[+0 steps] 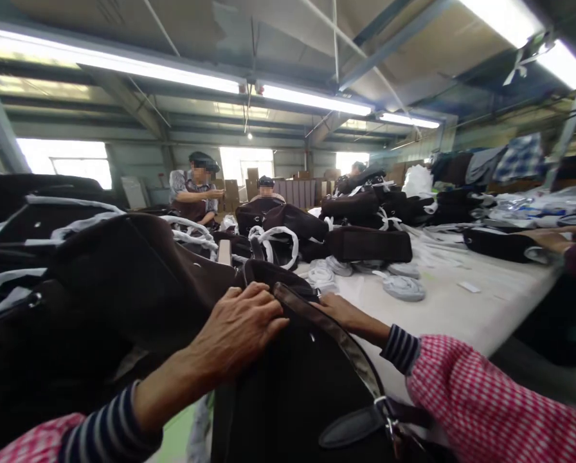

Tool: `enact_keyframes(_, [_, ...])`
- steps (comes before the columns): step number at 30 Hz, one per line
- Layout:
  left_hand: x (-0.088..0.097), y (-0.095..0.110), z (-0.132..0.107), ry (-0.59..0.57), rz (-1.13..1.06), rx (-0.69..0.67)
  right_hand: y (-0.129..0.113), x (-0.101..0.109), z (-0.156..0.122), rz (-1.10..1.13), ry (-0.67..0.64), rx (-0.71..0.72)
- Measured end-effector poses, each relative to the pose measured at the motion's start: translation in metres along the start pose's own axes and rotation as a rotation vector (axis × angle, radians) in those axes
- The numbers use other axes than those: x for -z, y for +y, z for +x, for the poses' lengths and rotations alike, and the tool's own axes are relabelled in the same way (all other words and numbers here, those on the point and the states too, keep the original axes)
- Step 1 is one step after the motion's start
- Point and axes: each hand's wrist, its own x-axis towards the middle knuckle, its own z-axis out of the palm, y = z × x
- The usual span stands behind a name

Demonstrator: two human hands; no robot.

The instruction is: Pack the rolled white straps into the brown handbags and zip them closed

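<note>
A large black bag [288, 386] stands upright right in front of me, with a strap and metal buckle [389, 418] on its lower right side. My left hand [247, 321] is closed over the bag's top edge, its fingers curled across the rim. On the far side of the same rim, my right hand [336, 312] grips the bag's edge; its fingertips are hidden behind the fabric. Another dark bag [138, 276] leans close by on the left, touching or nearly touching the one I hold.
Several dark bags with white-wrapped handles [281, 247] are heaped ahead on the white table [442, 302]. Grey coiled bundles [404, 287] lie on it. A co-worker [196, 190] sits beyond the pile, and another person's hand [551, 240] touches a dark piece at right.
</note>
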Motion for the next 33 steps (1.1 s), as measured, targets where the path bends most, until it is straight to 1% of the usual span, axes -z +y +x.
enact_keyframes(2, [-0.025, -0.003, -0.002, -0.019, 0.034, -0.031, 0.0, 0.016, -0.008, -0.068, 0.003, -0.09])
enact_keyframes(3, [-0.038, -0.007, -0.005, -0.007, 0.019, -0.03, -0.003, 0.023, -0.015, -0.035, -0.021, -0.119])
enact_keyframes(5, [-0.062, -0.018, -0.013, 0.028, -0.029, -0.032, -0.011, 0.032, -0.032, 0.187, -0.098, -0.119])
enact_keyframes(7, [-0.083, -0.025, -0.022, 0.053, -0.054, -0.04, -0.019, 0.034, -0.051, 0.414, -0.126, -0.063])
enact_keyframes(8, [-0.091, -0.027, -0.025, 0.062, -0.054, -0.044, -0.022, 0.032, -0.059, 0.474, -0.122, -0.035])
enact_keyframes(10, [-0.101, -0.026, -0.03, 0.088, -0.04, -0.051, -0.021, 0.026, -0.072, 0.483, -0.075, -0.009])
enact_keyframes(12, [-0.1, -0.023, -0.031, 0.128, -0.011, -0.072, -0.013, 0.02, -0.081, 0.405, 0.028, -0.025])
enact_keyframes(13, [-0.095, -0.021, -0.03, 0.15, 0.013, -0.089, -0.006, 0.019, -0.085, 0.355, 0.094, -0.043])
enact_keyframes(15, [-0.077, -0.017, -0.024, 0.177, 0.09, -0.136, 0.012, 0.02, -0.093, 0.25, 0.242, -0.089])
enact_keyframes(17, [-0.051, -0.012, -0.013, 0.147, 0.205, -0.156, 0.03, 0.026, -0.103, 0.147, 0.324, -0.171])
enact_keyframes(19, [-0.026, -0.006, 0.004, 0.053, 0.317, -0.127, 0.044, 0.035, -0.112, 0.014, 0.31, -0.249])
enact_keyframes(21, [-0.009, 0.004, 0.026, -0.05, 0.364, -0.098, 0.051, 0.043, -0.116, -0.139, 0.21, -0.29])
enact_keyframes(22, [-0.005, 0.011, 0.036, -0.089, 0.351, -0.113, 0.051, 0.047, -0.116, -0.222, 0.155, -0.291])
enact_keyframes(24, [-0.008, 0.027, 0.055, -0.143, 0.25, -0.237, 0.047, 0.053, -0.112, -0.421, 0.097, -0.282])
enact_keyframes(26, [-0.022, 0.044, 0.067, -0.197, 0.095, -0.404, 0.039, 0.057, -0.104, -0.658, 0.143, -0.26])
enact_keyframes(28, [-0.039, 0.057, 0.071, -0.252, -0.006, -0.535, 0.03, 0.059, -0.094, -0.826, 0.224, -0.2])
enact_keyframes(29, [-0.046, 0.061, 0.071, -0.285, -0.025, -0.591, 0.024, 0.059, -0.09, -0.845, 0.238, -0.145])
enact_keyframes(30, [-0.05, 0.063, 0.069, -0.311, -0.036, -0.619, 0.018, 0.058, -0.086, -0.815, 0.228, -0.077])
enact_keyframes(31, [-0.052, 0.063, 0.066, -0.329, -0.046, -0.618, 0.012, 0.056, -0.082, -0.743, 0.195, -0.002])
enact_keyframes(33, [-0.05, 0.055, 0.058, -0.342, -0.072, -0.557, -0.001, 0.048, -0.075, -0.53, 0.096, 0.164])
